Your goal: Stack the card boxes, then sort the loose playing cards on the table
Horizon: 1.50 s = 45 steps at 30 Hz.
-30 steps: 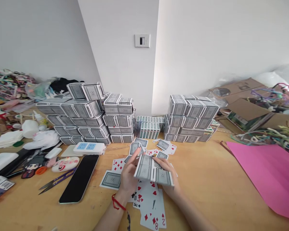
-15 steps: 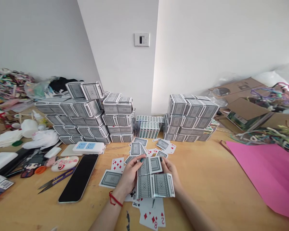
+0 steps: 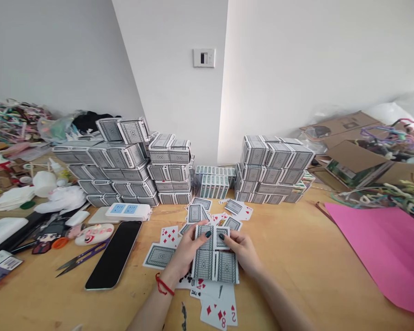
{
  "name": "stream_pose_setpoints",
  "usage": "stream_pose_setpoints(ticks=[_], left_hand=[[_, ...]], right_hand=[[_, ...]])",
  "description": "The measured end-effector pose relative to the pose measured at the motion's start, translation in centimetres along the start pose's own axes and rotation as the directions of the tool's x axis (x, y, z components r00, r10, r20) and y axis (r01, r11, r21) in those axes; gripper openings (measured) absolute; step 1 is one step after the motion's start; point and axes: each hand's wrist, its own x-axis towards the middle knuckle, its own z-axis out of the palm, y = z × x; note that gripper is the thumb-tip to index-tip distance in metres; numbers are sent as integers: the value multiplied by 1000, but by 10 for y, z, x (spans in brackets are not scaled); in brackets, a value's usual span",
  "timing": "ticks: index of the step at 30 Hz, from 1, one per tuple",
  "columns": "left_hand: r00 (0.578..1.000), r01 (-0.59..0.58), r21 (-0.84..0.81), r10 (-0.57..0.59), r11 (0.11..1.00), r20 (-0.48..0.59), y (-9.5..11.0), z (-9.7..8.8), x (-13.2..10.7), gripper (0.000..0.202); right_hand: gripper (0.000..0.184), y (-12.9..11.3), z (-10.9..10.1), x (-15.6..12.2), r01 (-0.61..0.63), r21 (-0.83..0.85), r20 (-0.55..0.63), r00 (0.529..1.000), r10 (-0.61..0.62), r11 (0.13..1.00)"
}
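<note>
The left hand (image 3: 184, 255) and right hand (image 3: 247, 253) both grasp a card block (image 3: 215, 266) above loose cards (image 3: 218, 303) on the desk (image 3: 296, 262). Similar blocks (image 3: 275, 154) stand stacked behind; the loose cards appear unassembled.

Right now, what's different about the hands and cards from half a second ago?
The card piece has shifted slightly left. The right hand has brought its thumb inward onto the patterned face; the left hand keeps hold. The phone, pink sheet and stacked blocks stayed put.
</note>
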Motion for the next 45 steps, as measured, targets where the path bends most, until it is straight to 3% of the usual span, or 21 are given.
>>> stream_pose_setpoints(ticks=[5, 9, 16, 22, 32, 39, 45], left_hand=[[991, -101, 164, 114, 981, -72, 5, 7, -3, 44], [972, -189, 263, 219, 946, -88, 8, 6, -3, 40], [958, -148, 378, 228, 914, -176, -1, -10, 2, 38], [953, -166, 412, 254, 896, -167, -2, -10, 1, 36], [950, -206, 401, 280, 893, -136, -1, -6, -1, 35], [968, -188, 364, 235, 912, -87, 2, -5, -3, 36], [960, -239, 395, 277, 887, -42, 3, 0, -6, 33]], right_hand=[[37, -1, -1, 0, 25, -99, -90, 995, -34, 995], [34, -1, -2, 0, 10, -40, -117, 993, -15, 999], [40, -2, -11, 2, 20, -9, -312, 950, -22, 1000], [39, -9, -2, -2, 59, -102, -247, 966, -82, 993], [43, 0, -5, 2, 83, -359, -293, 936, -196, 930], [45, 1, -7, 4, 79, -331, -219, 963, -158, 940], [42, 3, -3, 1, 74, -278, -117, 987, -110, 958]])
